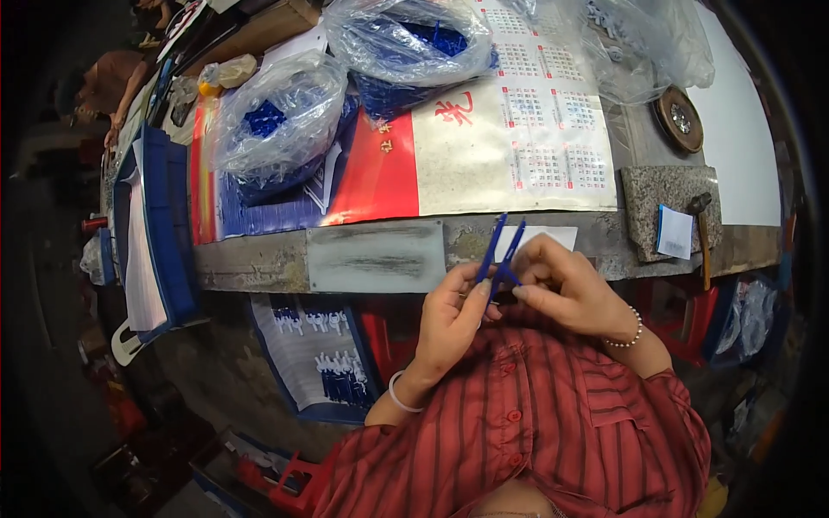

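Just past the table's near edge, my two hands meet in front of my striped red shirt. Between the thumb and fingers of my left hand (451, 318) is a slim, pointed blue strip (490, 250), standing nearly upright. A second slim blue piece (513, 245) rises close beside it, and its lower end runs into the fingertips of my right hand (572, 289). The two pieces come together low down in a crossing shape. Whether they are joined there is hidden by my fingers. Both hands are closed in a pinch.
Clear plastic bags of blue parts (268, 121) (423, 39) sit on a calendar sheet (518, 164). At right lie a stone slab (665, 194), a hammer (703, 233) and a round dish (667, 129). Blue bins (173, 233) (294, 380) stand left and below. Another person (112, 82) is far left.
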Tool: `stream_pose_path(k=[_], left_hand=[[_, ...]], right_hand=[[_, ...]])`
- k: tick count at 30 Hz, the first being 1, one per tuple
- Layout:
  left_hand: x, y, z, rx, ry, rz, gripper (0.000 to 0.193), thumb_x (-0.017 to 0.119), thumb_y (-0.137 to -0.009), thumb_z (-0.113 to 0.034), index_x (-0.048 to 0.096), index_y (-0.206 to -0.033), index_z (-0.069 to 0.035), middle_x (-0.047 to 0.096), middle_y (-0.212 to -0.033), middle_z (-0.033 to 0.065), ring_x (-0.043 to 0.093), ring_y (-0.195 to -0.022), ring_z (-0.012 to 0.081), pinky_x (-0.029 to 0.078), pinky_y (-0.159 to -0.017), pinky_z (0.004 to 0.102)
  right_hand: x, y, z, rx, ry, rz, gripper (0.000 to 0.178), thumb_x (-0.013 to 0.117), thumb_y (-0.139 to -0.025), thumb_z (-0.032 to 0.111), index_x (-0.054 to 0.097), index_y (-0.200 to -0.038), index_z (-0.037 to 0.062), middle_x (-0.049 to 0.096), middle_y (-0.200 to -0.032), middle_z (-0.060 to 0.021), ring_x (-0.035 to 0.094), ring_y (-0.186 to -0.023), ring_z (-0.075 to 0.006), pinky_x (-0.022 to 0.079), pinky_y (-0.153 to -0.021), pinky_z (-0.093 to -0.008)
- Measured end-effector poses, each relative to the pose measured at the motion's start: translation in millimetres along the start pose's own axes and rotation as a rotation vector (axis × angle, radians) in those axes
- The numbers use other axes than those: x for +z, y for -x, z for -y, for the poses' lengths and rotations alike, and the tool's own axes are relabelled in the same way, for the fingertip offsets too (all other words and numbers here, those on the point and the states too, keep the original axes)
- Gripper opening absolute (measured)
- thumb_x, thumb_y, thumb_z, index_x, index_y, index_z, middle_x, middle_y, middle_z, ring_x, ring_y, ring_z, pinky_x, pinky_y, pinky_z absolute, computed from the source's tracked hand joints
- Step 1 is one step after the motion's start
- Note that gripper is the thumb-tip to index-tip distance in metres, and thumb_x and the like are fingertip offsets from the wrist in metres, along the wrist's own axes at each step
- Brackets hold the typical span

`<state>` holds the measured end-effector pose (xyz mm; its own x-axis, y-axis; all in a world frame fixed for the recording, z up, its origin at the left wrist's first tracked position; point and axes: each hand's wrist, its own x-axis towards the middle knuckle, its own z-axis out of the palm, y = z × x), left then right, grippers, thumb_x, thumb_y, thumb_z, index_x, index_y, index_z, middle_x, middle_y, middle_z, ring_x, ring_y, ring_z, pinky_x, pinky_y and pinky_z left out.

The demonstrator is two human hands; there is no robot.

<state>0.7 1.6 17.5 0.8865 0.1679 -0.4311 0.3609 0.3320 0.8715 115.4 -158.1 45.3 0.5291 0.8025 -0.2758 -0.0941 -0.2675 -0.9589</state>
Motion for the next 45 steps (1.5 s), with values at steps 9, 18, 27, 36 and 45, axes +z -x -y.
stream_pose_path(k=[9, 18, 27, 36, 45], left_hand=[[1.1, 1.8, 4.2, -0.025, -0.109, 0.145, 0.032, 0.052, -0.089, 0.000, 0.049, -0.121, 0.004, 0.062, -0.097, 0.0067, 0.057, -0.070, 0.0072, 0.048, -0.065, 0.0202], [3.9, 2.0, 3.4, 0.023, -0.277, 0.149, 0.031, 0.052, -0.088, 0.000, 0.051, -0.119, 0.005, 0.065, -0.084, 0.0064, 0.060, -0.067, 0.0074, 0.049, -0.063, 0.0207], [1.2, 2.1, 8.8, 0.046, -0.228, 0.145, 0.031, 0.052, -0.088, 0.000, 0.051, -0.119, 0.005, 0.066, -0.088, 0.0078, 0.060, -0.068, 0.0072, 0.049, -0.063, 0.0205], [2.1, 2.8, 4.1, 0.047, -0.289, 0.106, 0.027, 0.047, -0.094, -0.009, 0.052, -0.116, 0.006, 0.066, -0.085, 0.0074, 0.059, -0.066, 0.0073, 0.048, -0.060, 0.0204], [10.8, 6.1, 0.6, 0.166, -0.105, 0.043, 0.026, 0.043, -0.097, -0.013, 0.053, -0.114, 0.005, 0.065, -0.080, 0.0067, 0.058, -0.063, 0.0064, 0.046, -0.057, 0.0189]], right_hand=[[-12.3, -1.3, 20.1, -0.182, 0.524, 0.083, 0.018, 0.060, -0.077, 0.005, 0.061, -0.096, 0.0029, 0.064, -0.084, -0.0141, 0.063, -0.075, -0.0317, 0.049, -0.065, -0.0351], [-2.9, -6.7, 19.7, -0.273, 0.778, 0.107, 0.014, 0.059, -0.078, 0.010, 0.057, -0.091, 0.0033, 0.060, -0.076, -0.0119, 0.060, -0.069, -0.0320, 0.046, -0.055, -0.0406], [-11.3, -5.0, 30.4, -0.209, 0.791, 0.173, 0.017, 0.061, -0.077, 0.009, 0.059, -0.094, 0.0058, 0.061, -0.080, -0.0105, 0.061, -0.072, -0.0306, 0.047, -0.058, -0.0395], [0.9, -7.4, 27.0, -0.267, 0.857, 0.123, 0.027, 0.065, -0.072, 0.010, 0.053, -0.095, 0.0020, 0.059, -0.083, -0.0129, 0.060, -0.065, -0.0320, 0.046, -0.053, -0.0402], [27.4, 12.0, -15.7, -0.106, -0.425, -0.491, 0.049, 0.068, -0.078, 0.001, 0.042, -0.120, 0.0017, 0.054, -0.095, -0.0023, 0.051, -0.076, -0.0056, 0.044, -0.065, -0.0196]])
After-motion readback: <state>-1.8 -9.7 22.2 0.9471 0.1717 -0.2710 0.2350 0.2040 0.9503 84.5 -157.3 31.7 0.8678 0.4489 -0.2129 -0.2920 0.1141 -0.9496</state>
